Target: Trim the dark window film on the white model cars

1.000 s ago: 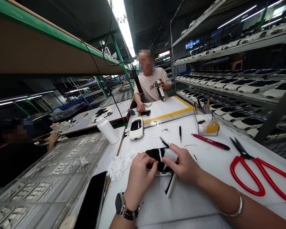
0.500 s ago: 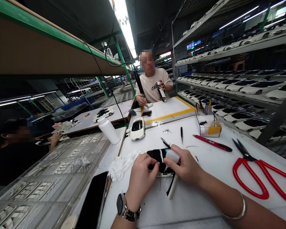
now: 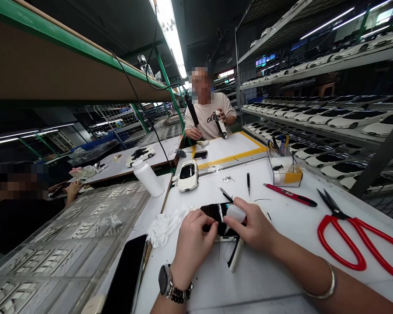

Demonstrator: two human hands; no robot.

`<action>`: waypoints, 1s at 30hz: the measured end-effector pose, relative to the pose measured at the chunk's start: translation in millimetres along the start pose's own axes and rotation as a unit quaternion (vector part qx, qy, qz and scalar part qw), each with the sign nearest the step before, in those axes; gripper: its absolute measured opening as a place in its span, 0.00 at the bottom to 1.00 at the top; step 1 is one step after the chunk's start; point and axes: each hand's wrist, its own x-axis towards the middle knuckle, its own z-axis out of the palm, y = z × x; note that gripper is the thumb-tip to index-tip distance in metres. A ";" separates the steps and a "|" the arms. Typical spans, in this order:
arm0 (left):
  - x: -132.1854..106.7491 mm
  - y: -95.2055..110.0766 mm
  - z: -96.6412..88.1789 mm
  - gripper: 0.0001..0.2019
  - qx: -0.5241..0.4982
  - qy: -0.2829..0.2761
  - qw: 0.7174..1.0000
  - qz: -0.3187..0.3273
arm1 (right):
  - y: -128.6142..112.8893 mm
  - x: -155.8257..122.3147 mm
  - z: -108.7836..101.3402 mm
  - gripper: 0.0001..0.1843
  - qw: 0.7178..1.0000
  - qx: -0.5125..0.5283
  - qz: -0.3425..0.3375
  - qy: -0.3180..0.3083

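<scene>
In front of me a white model car (image 3: 212, 211) with a glossy black top lies on the table, partly covered by both hands. My left hand (image 3: 194, 233) rests at its near left side, thumb and forefinger pinched together over the black part; whatever is between them is too small to make out. A whitish, rounded, translucent object (image 3: 236, 213) sits in my right hand (image 3: 257, 224), held between thumb and fingers over the car's right half. Just below the car lies a loose white and black strip-like part (image 3: 236, 258). Black tweezers (image 3: 226, 195) lie behind the car.
Red-handled scissors (image 3: 340, 237), a red cutter knife (image 3: 290, 194) and a tool box (image 3: 285, 172) lie to the right. Leftward are crumpled white cloth (image 3: 163, 229), a phone (image 3: 126, 274), a white bottle (image 3: 148, 178) and another model car (image 3: 187, 176). A co-worker (image 3: 209, 111) sits opposite.
The view has shifted very slightly. Both hands keep nearly the same places and grips on the car; the co-worker opposite has moved a hand a little.
</scene>
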 end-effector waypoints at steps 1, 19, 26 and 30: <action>-0.3 0.1 0.0 0.07 -0.001 0.001 1.000 -0.005 | 0.6 -0.4 -0.2 0.18 1.000 -0.003 -0.004 0.001; -8.8 -0.4 10.8 0.03 -0.027 0.055 0.998 -0.015 | 4.8 -16.5 8.1 0.23 0.997 0.023 0.064 0.037; -8.1 -0.6 10.9 0.04 -0.030 0.056 0.998 -0.014 | 1.7 -16.0 5.8 0.23 0.997 0.001 0.072 0.031; -7.9 0.4 10.3 0.04 -0.030 0.055 0.998 -0.012 | -2.2 -15.7 4.7 0.24 0.997 0.002 0.076 0.033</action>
